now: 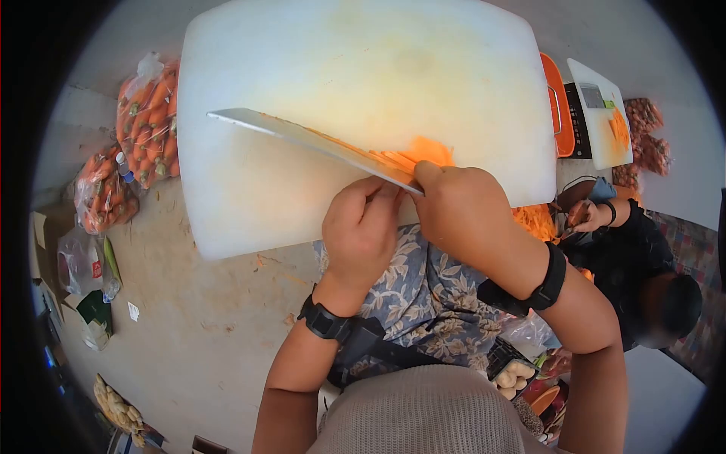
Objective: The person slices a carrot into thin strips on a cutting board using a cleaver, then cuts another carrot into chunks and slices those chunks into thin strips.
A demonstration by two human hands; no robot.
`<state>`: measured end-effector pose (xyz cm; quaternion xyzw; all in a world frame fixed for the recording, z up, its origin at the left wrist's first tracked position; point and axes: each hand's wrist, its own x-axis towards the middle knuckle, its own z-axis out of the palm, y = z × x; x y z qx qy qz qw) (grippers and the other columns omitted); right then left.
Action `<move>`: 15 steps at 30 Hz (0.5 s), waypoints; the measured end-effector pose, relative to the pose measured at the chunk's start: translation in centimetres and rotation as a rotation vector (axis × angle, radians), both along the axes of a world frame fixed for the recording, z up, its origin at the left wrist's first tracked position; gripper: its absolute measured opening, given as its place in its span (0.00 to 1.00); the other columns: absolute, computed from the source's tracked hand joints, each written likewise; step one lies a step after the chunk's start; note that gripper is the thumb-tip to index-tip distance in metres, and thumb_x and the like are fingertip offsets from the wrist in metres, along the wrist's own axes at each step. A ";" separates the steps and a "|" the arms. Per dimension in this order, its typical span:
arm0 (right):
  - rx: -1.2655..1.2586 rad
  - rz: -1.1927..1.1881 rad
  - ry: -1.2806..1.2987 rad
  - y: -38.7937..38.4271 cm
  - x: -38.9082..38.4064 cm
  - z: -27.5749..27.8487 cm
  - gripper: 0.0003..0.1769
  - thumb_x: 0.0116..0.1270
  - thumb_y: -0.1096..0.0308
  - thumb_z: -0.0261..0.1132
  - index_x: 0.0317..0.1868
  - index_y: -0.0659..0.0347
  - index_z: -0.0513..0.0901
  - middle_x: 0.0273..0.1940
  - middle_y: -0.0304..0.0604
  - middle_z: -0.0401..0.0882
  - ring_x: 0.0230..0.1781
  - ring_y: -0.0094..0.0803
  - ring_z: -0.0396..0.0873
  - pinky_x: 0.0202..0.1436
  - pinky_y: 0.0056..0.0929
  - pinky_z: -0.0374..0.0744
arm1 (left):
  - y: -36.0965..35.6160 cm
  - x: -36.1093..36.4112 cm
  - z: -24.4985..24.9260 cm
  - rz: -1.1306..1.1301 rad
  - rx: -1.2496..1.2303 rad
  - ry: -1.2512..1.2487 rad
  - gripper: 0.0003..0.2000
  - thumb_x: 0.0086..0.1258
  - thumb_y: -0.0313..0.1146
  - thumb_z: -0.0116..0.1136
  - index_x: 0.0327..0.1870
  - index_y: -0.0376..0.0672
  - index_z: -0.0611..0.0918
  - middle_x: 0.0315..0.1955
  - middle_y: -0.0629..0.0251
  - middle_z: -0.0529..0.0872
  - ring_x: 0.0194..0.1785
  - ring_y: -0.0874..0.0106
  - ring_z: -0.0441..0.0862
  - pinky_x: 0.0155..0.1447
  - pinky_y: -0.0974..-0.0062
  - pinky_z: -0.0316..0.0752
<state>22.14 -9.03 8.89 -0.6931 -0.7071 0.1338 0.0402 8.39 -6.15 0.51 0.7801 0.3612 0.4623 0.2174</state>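
A large white cutting board [302,60] fills the upper middle of the head view. My right hand [461,208] grips the handle end of a big cleaver [302,140], whose blade lies flat and points left across the board. Thin orange carrot slices [423,151] lie on and beside the blade near my hands. My left hand [361,227] is closed at the board's near edge, fingers touching the blade's heel; whether it pinches a carrot piece I cannot tell. Both wrists wear black bands.
Clear bags of carrots [147,113] lie on the concrete floor at left, with a smaller bag [102,189] below. An orange tray [558,106] and a scale [594,113] stand at right. Another person [643,265] in black sits at right near carrot shreds [537,219].
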 end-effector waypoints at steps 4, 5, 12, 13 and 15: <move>0.094 -0.058 0.145 0.2 1.1 -0.1 0.10 0.64 0.67 0.64 0.27 0.63 0.76 0.19 0.54 0.77 0.21 0.52 0.79 0.27 0.43 0.77 | 0.1 -0.1 -0.1 -0.003 0.006 -0.033 0.09 0.56 0.20 0.69 0.38 0.36 0.86 0.38 0.58 0.86 0.38 0.62 0.84 0.41 0.71 0.79; 0.102 -0.046 0.142 0.2 1.2 0.2 0.10 0.64 0.67 0.64 0.27 0.63 0.76 0.19 0.54 0.77 0.21 0.52 0.79 0.27 0.43 0.77 | 0.1 -0.1 -0.1 -0.008 -0.008 -0.031 0.08 0.56 0.21 0.69 0.38 0.36 0.86 0.38 0.59 0.86 0.38 0.62 0.84 0.42 0.71 0.80; 0.069 -0.105 0.076 -1.8 1.1 3.6 0.14 0.66 0.64 0.65 0.27 0.64 0.76 0.19 0.55 0.77 0.22 0.53 0.79 0.27 0.45 0.76 | 0.1 -0.2 -0.2 0.018 0.003 0.007 0.08 0.58 0.22 0.69 0.38 0.37 0.86 0.38 0.59 0.86 0.38 0.62 0.85 0.42 0.71 0.80; 0.058 -0.085 0.068 -2.2 1.1 3.8 0.13 0.66 0.64 0.65 0.27 0.64 0.76 0.19 0.54 0.77 0.22 0.53 0.79 0.27 0.45 0.77 | 0.2 -0.1 -0.2 0.011 0.011 0.007 0.08 0.58 0.22 0.69 0.38 0.37 0.86 0.38 0.59 0.86 0.38 0.62 0.85 0.42 0.71 0.80; 0.047 -0.074 0.036 -2.9 1.3 3.6 0.13 0.65 0.64 0.65 0.27 0.63 0.76 0.19 0.54 0.77 0.22 0.52 0.79 0.27 0.45 0.77 | 0.2 0.0 -0.3 0.021 0.008 -0.011 0.07 0.58 0.23 0.69 0.38 0.37 0.86 0.37 0.60 0.86 0.37 0.62 0.85 0.41 0.70 0.80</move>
